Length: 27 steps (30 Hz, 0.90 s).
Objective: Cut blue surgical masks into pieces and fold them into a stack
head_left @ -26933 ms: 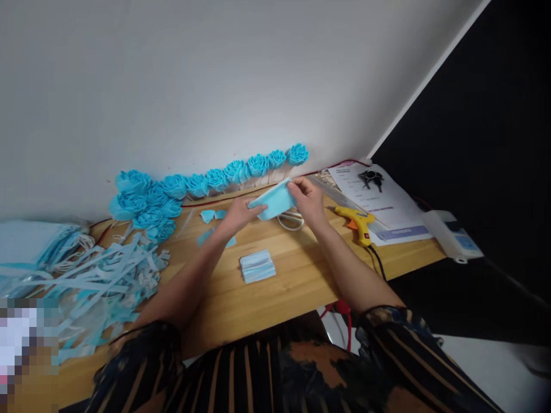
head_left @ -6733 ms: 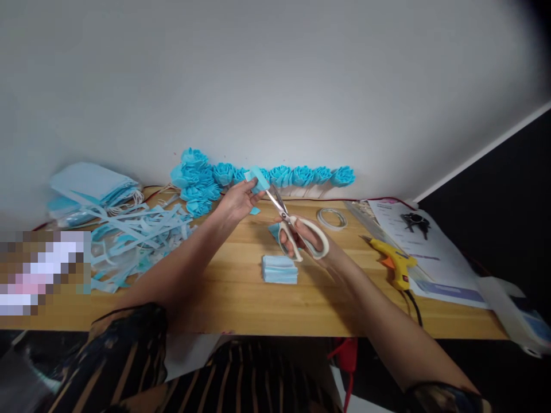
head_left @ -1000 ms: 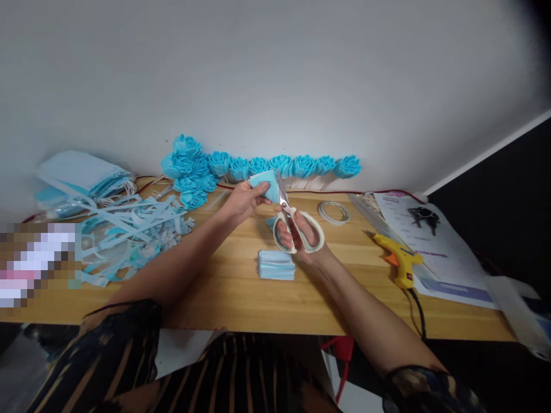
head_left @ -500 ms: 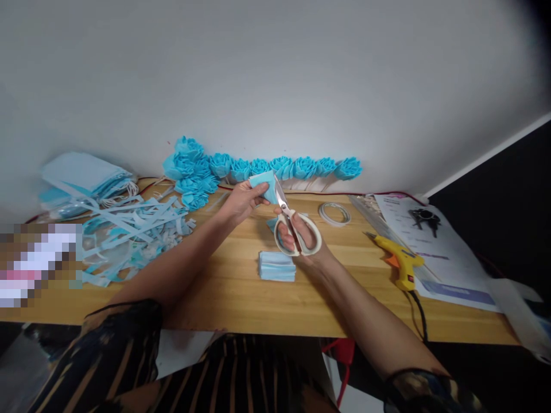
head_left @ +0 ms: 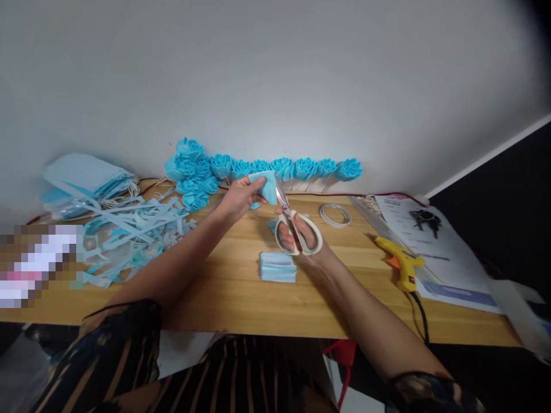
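A folded piece of light blue fabric (head_left: pixel 268 187) is pinched in my left hand (head_left: pixel 243 197), raised above the wooden table. My right hand (head_left: pixel 297 231) grips white-handled scissors (head_left: pixel 310 235), whose blades point up and lie at the fabric's right edge. Beneath the scissors, a small blue piece (head_left: pixel 272 223) is partly hidden by my right hand. A stack of folded light blue pieces (head_left: pixel 278 267) lies nearer to me on the table.
Blue fabric flowers (head_left: pixel 282 168) line the wall. Cut blue strips (head_left: pixel 142 223) and stacked masks (head_left: pixel 86 175) are at the left. A tape roll (head_left: pixel 334 215), yellow glue gun (head_left: pixel 400 264), keys (head_left: pixel 425 221) and a printed sheet (head_left: pixel 451 275) are at the right.
My left hand has shifted slightly left along the fabric, and more of the fabric shows. A small blue bit now shows below my left fingers. The scissors have barely moved.
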### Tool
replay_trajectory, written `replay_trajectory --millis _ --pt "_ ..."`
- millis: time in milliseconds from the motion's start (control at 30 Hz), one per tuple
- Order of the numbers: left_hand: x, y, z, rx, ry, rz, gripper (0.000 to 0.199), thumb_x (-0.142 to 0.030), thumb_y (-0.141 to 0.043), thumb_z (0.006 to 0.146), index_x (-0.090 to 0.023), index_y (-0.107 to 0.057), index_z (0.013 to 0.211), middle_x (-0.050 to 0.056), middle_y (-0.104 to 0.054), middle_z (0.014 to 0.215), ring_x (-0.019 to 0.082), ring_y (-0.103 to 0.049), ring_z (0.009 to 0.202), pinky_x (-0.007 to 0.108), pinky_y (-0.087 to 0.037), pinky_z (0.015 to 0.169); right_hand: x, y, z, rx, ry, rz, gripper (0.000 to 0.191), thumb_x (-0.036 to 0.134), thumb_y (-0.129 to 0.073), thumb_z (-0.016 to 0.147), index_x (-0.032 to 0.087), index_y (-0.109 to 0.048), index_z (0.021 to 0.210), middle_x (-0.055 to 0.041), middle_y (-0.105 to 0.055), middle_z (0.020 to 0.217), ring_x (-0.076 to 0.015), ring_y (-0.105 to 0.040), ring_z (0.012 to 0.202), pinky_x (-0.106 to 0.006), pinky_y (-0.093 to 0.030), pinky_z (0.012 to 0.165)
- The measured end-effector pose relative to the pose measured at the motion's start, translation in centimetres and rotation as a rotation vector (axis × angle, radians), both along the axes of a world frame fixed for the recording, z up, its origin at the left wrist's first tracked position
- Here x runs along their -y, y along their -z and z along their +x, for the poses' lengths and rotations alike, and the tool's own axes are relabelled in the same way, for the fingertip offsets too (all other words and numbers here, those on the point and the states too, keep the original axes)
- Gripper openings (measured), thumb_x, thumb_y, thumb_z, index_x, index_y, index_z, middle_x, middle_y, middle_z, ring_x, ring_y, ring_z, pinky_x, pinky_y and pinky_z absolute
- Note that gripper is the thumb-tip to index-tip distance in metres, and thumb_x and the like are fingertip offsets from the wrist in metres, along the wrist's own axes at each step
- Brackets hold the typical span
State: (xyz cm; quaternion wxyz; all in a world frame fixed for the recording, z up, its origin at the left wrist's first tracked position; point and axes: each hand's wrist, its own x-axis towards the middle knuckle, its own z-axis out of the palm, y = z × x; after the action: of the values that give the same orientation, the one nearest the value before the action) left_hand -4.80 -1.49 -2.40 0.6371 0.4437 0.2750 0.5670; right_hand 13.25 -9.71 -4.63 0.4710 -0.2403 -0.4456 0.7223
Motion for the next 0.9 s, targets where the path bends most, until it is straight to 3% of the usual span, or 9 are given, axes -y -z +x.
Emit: replay_trajectory --millis 200,667,900 --pt "0.1 -0.1 0.0 -0.009 0.000 0.046 0.044 -0.045 -0.092 0.061 -0.012 -0.069 0.079 0.001 -0.071 0.067 0.011 -0.063 0.053 0.022 -0.053 0.051 0.3 -0.6 0.1 0.012 -0.016 -0.001 0.044 0.058 -0.073 0.081 0.020 -0.060 0.102 0.0034 -0.055 0.068 -0.0092 -0.044 0.052 -0.023 -0.035 0.045" --pt "1.4 -0.6 1.3 -0.028 -0.033 0.005 0.035 -0.037 -0.089 0.068 -0.012 -0.067 0.075 -0.001 -0.069 0.063 0.010 -0.063 0.052 0.021 -0.053 0.051 0.4 -0.9 0.0 0.018 -0.011 0.014 0.049 0.061 -0.071 0.080 0.021 -0.061 0.108 0.0018 -0.056 0.071 -0.0112 -0.044 0.054 -0.025 -0.035 0.048" --pt "1.9 0.0 1.7 -0.087 -0.005 0.080 0.038 -0.045 -0.086 0.071 -0.011 -0.069 0.073 0.003 -0.071 0.065 0.012 -0.067 0.058 0.022 -0.054 0.057 0.1 -0.6 0.1 -0.006 -0.032 0.025 0.046 0.061 -0.069 0.084 0.022 -0.060 0.108 0.0017 -0.056 0.071 -0.0116 -0.045 0.054 -0.025 -0.036 0.049"
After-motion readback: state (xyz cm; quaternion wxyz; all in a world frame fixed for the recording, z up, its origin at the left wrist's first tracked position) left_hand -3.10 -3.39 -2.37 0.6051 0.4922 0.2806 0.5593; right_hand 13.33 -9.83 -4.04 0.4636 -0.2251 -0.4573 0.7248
